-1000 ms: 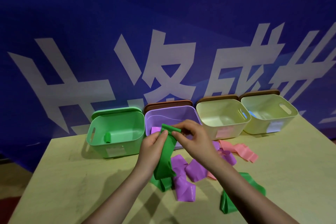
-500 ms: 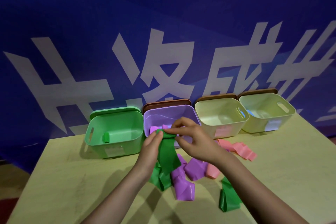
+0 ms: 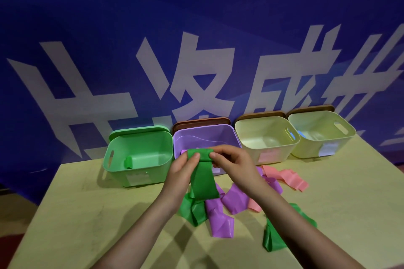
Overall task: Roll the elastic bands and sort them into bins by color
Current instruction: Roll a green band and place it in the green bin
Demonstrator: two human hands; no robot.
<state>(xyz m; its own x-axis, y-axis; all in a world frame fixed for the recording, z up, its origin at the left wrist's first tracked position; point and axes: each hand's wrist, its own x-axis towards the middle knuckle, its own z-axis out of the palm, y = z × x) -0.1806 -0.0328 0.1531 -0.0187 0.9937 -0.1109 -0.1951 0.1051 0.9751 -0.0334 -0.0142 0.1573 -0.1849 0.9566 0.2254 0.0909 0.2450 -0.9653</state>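
A green elastic band (image 3: 203,179) hangs in the air in front of the purple bin (image 3: 218,135). Its top end is rolled up, and my left hand (image 3: 183,167) and my right hand (image 3: 231,162) pinch that roll from either side. Its lower end trails down to the table. The green bin (image 3: 153,172) at the left holds one rolled green band (image 3: 128,162). Loose purple bands (image 3: 220,218), pink bands (image 3: 286,178) and another green band (image 3: 273,240) lie on the table under and to the right of my arms.
Two pale yellow bins (image 3: 266,153) (image 3: 323,148) stand right of the purple one, all in a row against a blue banner wall. Something blue lies in the rightmost bin. The yellow-green table (image 3: 87,214) runs to the left and front.
The rolled top of the green band has grown wider and tighter between my fingers. The hanging part has become shorter, and more of it has lifted off the table.
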